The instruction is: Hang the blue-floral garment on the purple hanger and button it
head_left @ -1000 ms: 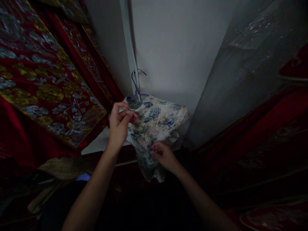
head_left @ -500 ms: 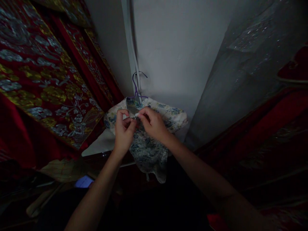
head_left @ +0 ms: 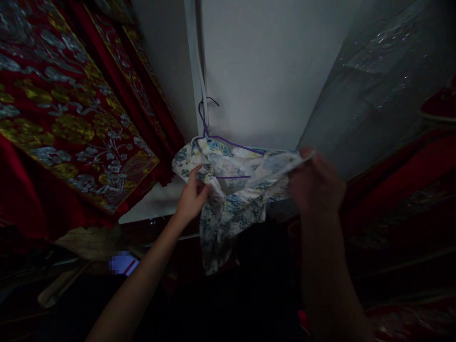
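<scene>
A small white garment with a blue flower print [head_left: 231,190] hangs on a purple wire hanger [head_left: 213,140] hooked by a white strip on the wall. My left hand [head_left: 192,199] holds the garment's left side near the collar, fingers bent around the cloth. Out to the right, my right hand [head_left: 317,183] grips the other edge of the garment, stretching the front open so the hanger wire shows inside.
Red cloth with gold and silver embroidery [head_left: 67,109] hangs on the left. A grey glittery cloth [head_left: 377,80] and more red fabric [head_left: 402,190] hang on the right. A white wall [head_left: 270,71] is behind. A small lit screen [head_left: 123,263] lies low on the left.
My right hand left the collar, where both hands were pinching together, and pulled the garment's edge out to the right. The garment now spreads wide and the hanger wire is exposed.
</scene>
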`<state>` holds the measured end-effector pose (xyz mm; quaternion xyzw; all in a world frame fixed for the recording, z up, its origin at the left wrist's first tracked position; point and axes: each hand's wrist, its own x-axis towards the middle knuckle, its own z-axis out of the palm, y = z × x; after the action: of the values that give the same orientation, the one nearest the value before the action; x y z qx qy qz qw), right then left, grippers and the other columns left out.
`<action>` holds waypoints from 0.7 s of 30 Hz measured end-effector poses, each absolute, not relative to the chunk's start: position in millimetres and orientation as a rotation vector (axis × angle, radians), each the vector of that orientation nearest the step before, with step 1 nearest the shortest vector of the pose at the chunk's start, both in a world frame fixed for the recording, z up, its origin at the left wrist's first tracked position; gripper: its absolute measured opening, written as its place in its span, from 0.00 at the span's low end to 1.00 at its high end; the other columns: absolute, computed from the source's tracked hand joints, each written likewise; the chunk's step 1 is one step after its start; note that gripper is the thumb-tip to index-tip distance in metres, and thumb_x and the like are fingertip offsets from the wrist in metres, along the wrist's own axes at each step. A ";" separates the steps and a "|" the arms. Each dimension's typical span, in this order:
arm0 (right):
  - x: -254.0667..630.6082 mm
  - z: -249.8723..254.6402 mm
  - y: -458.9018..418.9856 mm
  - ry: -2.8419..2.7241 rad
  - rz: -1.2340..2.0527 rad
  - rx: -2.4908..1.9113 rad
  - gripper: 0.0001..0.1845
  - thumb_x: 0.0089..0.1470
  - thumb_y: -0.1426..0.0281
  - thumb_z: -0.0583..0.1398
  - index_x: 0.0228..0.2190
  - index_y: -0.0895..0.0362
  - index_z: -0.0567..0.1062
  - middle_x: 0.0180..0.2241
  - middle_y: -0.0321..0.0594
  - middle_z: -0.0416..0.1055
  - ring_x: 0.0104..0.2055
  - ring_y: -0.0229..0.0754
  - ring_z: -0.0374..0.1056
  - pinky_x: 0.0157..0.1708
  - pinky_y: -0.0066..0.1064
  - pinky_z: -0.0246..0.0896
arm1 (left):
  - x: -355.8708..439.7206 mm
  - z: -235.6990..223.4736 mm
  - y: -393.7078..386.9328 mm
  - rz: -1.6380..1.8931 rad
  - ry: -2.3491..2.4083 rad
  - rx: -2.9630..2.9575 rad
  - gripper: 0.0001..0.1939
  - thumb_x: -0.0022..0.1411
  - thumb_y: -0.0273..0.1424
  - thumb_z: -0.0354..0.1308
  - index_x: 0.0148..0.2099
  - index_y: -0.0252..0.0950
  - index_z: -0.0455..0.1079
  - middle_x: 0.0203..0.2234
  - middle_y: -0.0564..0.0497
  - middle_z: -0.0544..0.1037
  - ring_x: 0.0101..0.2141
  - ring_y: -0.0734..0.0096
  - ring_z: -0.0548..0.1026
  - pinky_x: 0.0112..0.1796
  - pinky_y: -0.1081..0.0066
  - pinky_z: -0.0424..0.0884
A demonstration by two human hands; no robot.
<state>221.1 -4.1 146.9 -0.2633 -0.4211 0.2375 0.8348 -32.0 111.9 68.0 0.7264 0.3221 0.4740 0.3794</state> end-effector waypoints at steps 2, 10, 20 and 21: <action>227.9 120.4 -22.2 -0.694 0.685 -0.468 0.06 0.54 0.65 0.59 0.27 0.53 0.73 0.29 0.37 0.67 0.36 0.41 0.69 0.42 0.35 0.67 | -31.3 76.2 111.2 1.390 0.878 1.903 0.35 0.59 0.33 0.65 0.66 0.40 0.58 0.31 0.53 0.76 0.28 0.68 0.75 0.31 0.72 0.69; 188.0 28.4 -28.0 -0.538 0.903 -0.756 0.16 0.54 0.55 0.57 0.22 0.50 0.65 0.26 0.40 0.73 0.37 0.53 0.72 0.43 0.50 0.68 | -31.1 95.3 156.8 1.648 0.946 1.756 0.43 0.54 0.38 0.70 0.66 0.40 0.52 0.44 0.47 0.73 0.33 0.70 0.76 0.31 0.74 0.70; 141.9 31.0 -14.6 -0.612 1.246 -0.901 0.11 0.46 0.59 0.60 0.26 0.52 0.65 0.27 0.41 0.73 0.35 0.52 0.72 0.36 0.42 0.68 | -83.0 102.3 183.9 1.473 0.991 1.245 0.23 0.42 0.28 0.66 0.44 0.33 0.73 0.26 0.54 0.76 0.26 0.73 0.73 0.27 0.76 0.68; 143.9 22.5 -10.7 -0.606 1.170 -0.968 0.12 0.45 0.60 0.62 0.30 0.52 0.69 0.30 0.40 0.75 0.36 0.51 0.73 0.37 0.41 0.68 | -89.6 101.2 180.7 1.436 0.985 1.161 0.22 0.42 0.27 0.65 0.44 0.33 0.72 0.26 0.54 0.76 0.25 0.73 0.73 0.26 0.75 0.69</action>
<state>143.9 -10.7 22.5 -0.4320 -0.2702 0.5219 0.6841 -89.6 180.7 101.2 0.4801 0.4076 0.5938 0.5008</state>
